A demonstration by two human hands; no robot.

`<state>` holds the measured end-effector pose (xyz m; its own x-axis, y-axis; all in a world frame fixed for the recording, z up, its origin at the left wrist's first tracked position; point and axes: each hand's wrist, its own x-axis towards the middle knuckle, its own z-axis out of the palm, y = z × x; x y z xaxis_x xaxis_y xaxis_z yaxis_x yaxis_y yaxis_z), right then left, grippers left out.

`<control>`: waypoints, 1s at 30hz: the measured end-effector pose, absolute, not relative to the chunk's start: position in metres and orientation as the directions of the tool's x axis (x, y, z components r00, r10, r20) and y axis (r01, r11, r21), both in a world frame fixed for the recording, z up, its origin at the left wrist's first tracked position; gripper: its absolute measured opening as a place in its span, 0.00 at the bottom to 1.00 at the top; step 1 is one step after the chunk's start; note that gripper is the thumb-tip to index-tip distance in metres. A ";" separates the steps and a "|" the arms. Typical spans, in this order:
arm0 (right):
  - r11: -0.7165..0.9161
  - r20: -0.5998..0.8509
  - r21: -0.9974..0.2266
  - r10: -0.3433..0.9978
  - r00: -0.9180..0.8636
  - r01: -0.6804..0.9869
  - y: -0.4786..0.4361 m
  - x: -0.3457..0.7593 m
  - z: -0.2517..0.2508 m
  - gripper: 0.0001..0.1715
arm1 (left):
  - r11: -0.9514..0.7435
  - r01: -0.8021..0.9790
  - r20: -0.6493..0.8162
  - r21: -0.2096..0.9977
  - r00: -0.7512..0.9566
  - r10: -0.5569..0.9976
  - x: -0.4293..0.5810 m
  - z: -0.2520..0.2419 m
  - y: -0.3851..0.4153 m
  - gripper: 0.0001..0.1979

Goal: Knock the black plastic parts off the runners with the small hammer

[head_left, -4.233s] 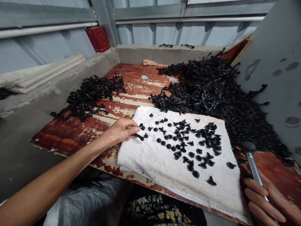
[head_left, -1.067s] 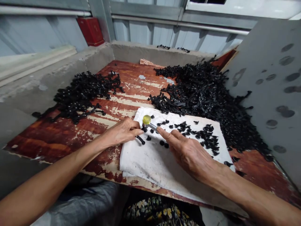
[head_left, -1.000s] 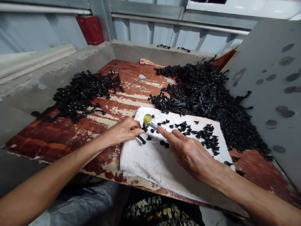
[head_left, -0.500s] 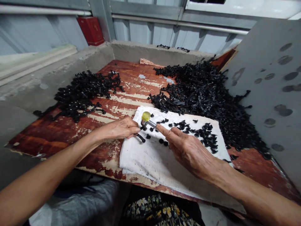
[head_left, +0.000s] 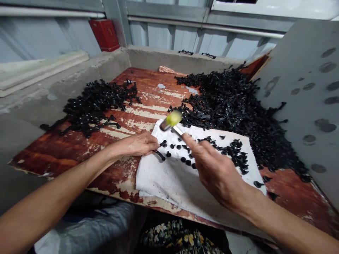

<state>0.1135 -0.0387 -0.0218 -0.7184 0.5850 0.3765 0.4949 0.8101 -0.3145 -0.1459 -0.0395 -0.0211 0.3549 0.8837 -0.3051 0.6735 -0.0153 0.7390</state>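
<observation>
My left hand [head_left: 143, 144] is closed on a black plastic part [head_left: 159, 154] at the left edge of a folded white cloth [head_left: 164, 183]; two of its arms stick out past my fingers. In my right hand [head_left: 214, 164] is the handle of a small mallet [head_left: 171, 120], whose yellow-green head is blurred and raised above the cloth, just up and right of the black part. Small black round pieces [head_left: 183, 159] lie scattered on the cloth below the mallet and between the hands.
A large heap of black parts [head_left: 225, 95] covers the right and back of the worn red-brown board [head_left: 127, 176]. Another pile [head_left: 95, 102] sits at the left. A concrete ledge [head_left: 148, 58] borders the back, a spotted grey panel [head_left: 299, 106] the right. A red box [head_left: 104, 34] stands behind.
The mallet head has lifted off the black part, and my right hand has moved up and slightly right with it. My left hand keeps its hold.
</observation>
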 end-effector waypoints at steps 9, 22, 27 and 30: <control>0.812 0.292 -0.300 0.577 -0.762 0.500 -0.038 0.117 -0.026 0.38 | 0.016 0.723 -0.360 0.691 0.325 0.875 -0.146 -0.021 -0.039 0.17; 0.799 0.238 -0.333 0.586 -0.775 0.501 -0.049 0.128 -0.023 0.36 | 0.218 0.575 -0.410 0.789 0.229 0.883 -0.152 -0.019 -0.051 0.15; 0.787 0.150 -0.350 0.583 -0.798 0.509 -0.068 0.143 -0.026 0.37 | 0.392 0.364 -0.457 0.845 0.113 0.882 -0.153 -0.012 -0.064 0.15; 0.744 0.119 -0.402 0.620 -0.775 0.534 -0.078 0.154 -0.027 0.36 | 0.441 0.302 -0.486 0.845 0.092 0.869 -0.144 -0.010 -0.068 0.14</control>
